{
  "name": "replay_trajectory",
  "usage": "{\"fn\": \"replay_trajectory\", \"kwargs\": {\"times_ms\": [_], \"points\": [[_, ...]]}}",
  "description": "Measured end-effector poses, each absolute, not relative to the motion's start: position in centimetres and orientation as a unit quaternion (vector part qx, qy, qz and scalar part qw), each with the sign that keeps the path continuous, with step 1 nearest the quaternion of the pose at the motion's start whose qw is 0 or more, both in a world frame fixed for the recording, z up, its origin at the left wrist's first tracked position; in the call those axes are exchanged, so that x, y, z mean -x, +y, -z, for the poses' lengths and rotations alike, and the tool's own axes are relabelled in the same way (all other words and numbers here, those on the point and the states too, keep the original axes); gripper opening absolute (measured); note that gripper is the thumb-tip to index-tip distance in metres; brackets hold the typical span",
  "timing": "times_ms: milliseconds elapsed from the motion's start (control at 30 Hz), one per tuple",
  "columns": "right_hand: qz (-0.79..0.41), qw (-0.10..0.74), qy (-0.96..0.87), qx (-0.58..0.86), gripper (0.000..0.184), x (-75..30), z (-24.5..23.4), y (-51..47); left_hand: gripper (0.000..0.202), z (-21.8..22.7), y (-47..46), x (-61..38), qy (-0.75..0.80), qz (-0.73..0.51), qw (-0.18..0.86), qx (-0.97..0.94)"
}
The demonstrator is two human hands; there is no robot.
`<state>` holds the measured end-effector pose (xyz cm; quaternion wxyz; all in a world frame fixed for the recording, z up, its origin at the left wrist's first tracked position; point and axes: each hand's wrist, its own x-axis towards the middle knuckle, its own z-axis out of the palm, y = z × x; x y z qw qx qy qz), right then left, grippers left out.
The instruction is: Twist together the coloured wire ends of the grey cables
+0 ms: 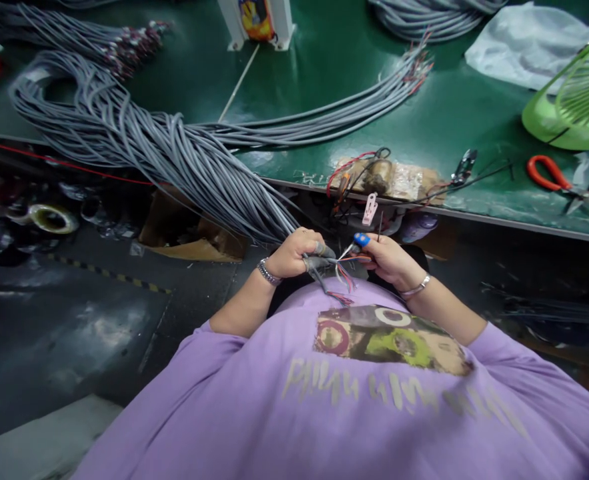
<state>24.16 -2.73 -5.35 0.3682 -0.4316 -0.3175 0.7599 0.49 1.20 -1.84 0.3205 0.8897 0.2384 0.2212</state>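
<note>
Close to my body, my left hand point(298, 253) is closed around the ends of grey cables point(254, 200), with grey coverings on its thumb and finger. Thin coloured wires point(345, 275) fan out from the stripped ends just past its fingertips. My right hand point(389, 260) pinches some of these wires, orange and dark ones among them, and a blue cover point(361, 239) is on one fingertip. A thin dark rod sticks up by the right fingers; whether it is held is unclear. The cable bundle runs from my left hand up onto the green table point(324, 73).
A wooden board with a wired device point(378, 177) sits at the table edge, a pink clip point(369, 209) hanging there. Farther right are red-handled pliers point(569, 187), a green fan point(574, 100) and a plastic bag point(524, 43). An open cardboard box point(194, 250) stands below the table.
</note>
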Motion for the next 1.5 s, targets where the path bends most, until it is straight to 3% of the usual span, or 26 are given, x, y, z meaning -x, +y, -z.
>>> {"fn": "replay_trajectory", "kwargs": {"times_ms": [300,500,700,867,1000,1100,1267,1500], "points": [[-0.824,0.31,-0.307,0.362,0.066,-24.9,4.8,-2.8,0.035,2.2,1.2,-0.3,0.236,-0.231,0.307,-0.893],[-0.777,0.411,-0.269,0.394,0.056,-25.5,5.8,-2.7,0.025,2.5,0.9,-0.9,0.247,-0.331,0.335,-0.847],[-0.74,0.442,-0.307,0.403,0.048,-25.7,6.8,-3.7,0.018,2.9,0.9,-2.2,0.267,-0.422,0.33,-0.801],[-0.757,0.452,-0.292,0.371,0.046,-24.8,6.5,-2.9,0.018,2.9,1.6,-3.1,0.281,-0.414,0.33,-0.8],[-0.775,0.436,-0.296,0.349,0.051,-24.0,6.3,-2.2,0.017,3.0,1.7,-3.0,0.289,-0.408,0.37,-0.783],[-0.774,0.435,-0.307,0.344,0.046,-23.6,5.8,-2.3,0.022,3.4,1.5,-2.6,0.327,-0.433,0.461,-0.702],[-0.705,0.477,-0.394,0.347,0.039,-22.8,4.4,-3.4,0.03,4.3,1.3,-2.5,0.37,-0.52,0.555,-0.534],[-0.548,0.495,-0.535,0.41,0.045,-21.0,2.9,-4.3,0.032,4.9,0.8,-2.7,0.386,-0.495,0.556,-0.545]]}}
